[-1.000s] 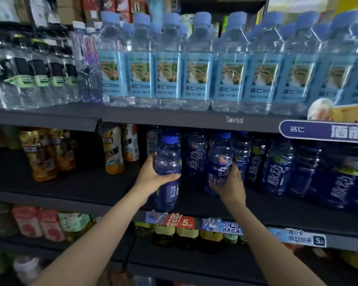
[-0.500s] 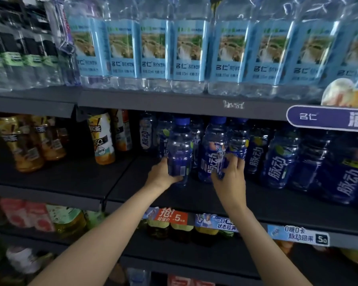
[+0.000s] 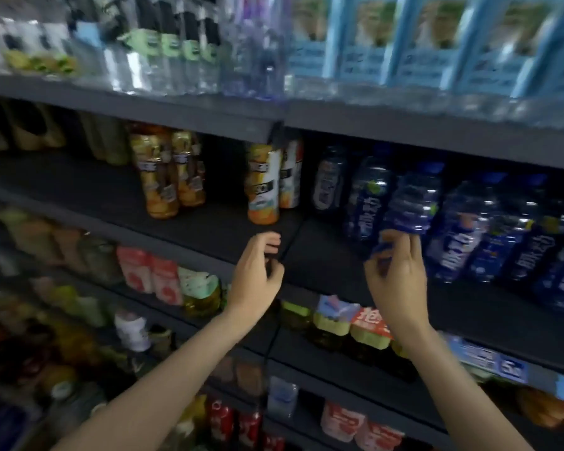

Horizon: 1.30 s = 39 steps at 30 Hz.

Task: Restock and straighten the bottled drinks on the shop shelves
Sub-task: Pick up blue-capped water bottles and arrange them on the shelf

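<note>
On the middle shelf, right hand [image 3: 396,275] fingers curled against blue bottle [image 3: 411,206]

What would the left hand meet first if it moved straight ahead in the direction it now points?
Probably the orange juice bottle. The left hand holds nothing and points up and back over the bare dark shelf, and that bottle stands next in line. The picture is blurred, so depth is uncertain.
</note>
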Tool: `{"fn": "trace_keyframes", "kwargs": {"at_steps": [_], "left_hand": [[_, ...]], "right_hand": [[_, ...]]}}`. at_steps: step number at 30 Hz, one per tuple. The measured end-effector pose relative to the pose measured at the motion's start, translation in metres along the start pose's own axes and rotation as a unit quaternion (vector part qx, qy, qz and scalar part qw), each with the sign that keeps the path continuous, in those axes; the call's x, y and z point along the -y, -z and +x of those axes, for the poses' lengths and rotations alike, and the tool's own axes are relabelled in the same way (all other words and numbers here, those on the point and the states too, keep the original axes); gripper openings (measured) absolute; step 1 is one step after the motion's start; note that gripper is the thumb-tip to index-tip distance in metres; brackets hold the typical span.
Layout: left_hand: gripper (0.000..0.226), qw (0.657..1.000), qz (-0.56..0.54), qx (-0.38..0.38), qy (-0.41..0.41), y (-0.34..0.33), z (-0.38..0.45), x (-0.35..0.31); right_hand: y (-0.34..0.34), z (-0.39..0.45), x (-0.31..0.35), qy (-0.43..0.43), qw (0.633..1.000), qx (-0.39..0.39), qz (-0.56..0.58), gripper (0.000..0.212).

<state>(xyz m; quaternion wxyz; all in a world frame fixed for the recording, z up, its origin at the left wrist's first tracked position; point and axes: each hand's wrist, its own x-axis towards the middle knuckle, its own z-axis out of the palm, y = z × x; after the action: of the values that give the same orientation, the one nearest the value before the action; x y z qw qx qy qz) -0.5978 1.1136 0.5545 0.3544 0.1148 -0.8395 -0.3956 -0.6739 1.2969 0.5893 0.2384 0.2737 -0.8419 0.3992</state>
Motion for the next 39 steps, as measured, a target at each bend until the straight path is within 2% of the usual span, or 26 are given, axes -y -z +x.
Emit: {"fn": "trace_keyframes", "kwargs": {"at_steps": [2,4,5,6,8,12,14,16,20,25,27,29,31,33,36,39], "left_hand": [[0.032,0.997,0.018,-0.017,0.067,0.056,-0.027,0.053],[0.025,0.98,0.013,-0.005,0.197,0.112,-0.057,0.114],[0.019,0.961,-0.009,0.013,0.276,0.14,-0.076,0.142],[0.012,0.935,-0.019,0.032,0.353,0.17,-0.099,0.171],[0.024,0.888,-0.001,0.021,0.459,0.23,-0.149,0.227],[0.023,0.786,-0.02,-0.084,0.612,0.347,-0.25,0.313],[0.034,0.726,0.004,-0.137,0.674,0.405,-0.285,0.335],[0.04,0.701,-0.008,-0.186,0.688,0.457,-0.312,0.356],[0.033,0.661,-0.016,-0.242,0.71,0.525,-0.341,0.404],[0.025,0.65,-0.048,-0.279,0.705,0.569,-0.342,0.474],[0.02,0.647,-0.051,-0.265,0.713,0.581,-0.337,0.505],[0.024,0.648,-0.034,-0.238,0.723,0.595,-0.331,0.54],[0.026,0.647,-0.028,-0.217,0.731,0.613,-0.325,0.578],[0.017,0.649,-0.016,-0.2,0.734,0.631,-0.317,0.618],[0.013,0.656,-0.018,-0.195,0.729,0.646,-0.306,0.671],[0.025,0.648,-0.055,-0.174,0.74,0.639,-0.314,0.733]], "right_hand": [[-0.041,-0.008,0.048,0.085,0.995,0.045,0.002,0.032],[-0.095,-0.024,0.097,0.162,0.981,0.112,-0.001,0.032],[-0.127,-0.038,0.122,0.187,0.969,0.16,-0.003,0.032],[-0.162,-0.057,0.145,0.21,0.954,0.213,-0.005,0.032],[-0.235,-0.102,0.189,0.257,0.91,0.326,0.0,0.033],[-0.359,-0.182,0.269,0.309,0.796,0.521,-0.007,0.042],[-0.401,-0.204,0.303,0.297,0.765,0.571,-0.014,0.043],[-0.439,-0.219,0.333,0.287,0.736,0.612,-0.036,0.041],[-0.51,-0.234,0.375,0.305,0.686,0.655,-0.084,0.044],[-0.624,-0.265,0.423,0.285,0.643,0.707,-0.082,0.039],[-0.674,-0.28,0.437,0.27,0.624,0.728,-0.086,0.043],[-0.723,-0.292,0.449,0.25,0.609,0.747,-0.095,0.046],[-0.771,-0.305,0.458,0.24,0.59,0.764,-0.103,0.041],[-0.814,-0.318,0.467,0.224,0.576,0.778,-0.112,0.037],[-0.872,-0.345,0.48,0.19,0.575,0.788,-0.112,0.04],[-0.934,-0.389,0.481,0.144,0.585,0.79,-0.115,0.053]]}}
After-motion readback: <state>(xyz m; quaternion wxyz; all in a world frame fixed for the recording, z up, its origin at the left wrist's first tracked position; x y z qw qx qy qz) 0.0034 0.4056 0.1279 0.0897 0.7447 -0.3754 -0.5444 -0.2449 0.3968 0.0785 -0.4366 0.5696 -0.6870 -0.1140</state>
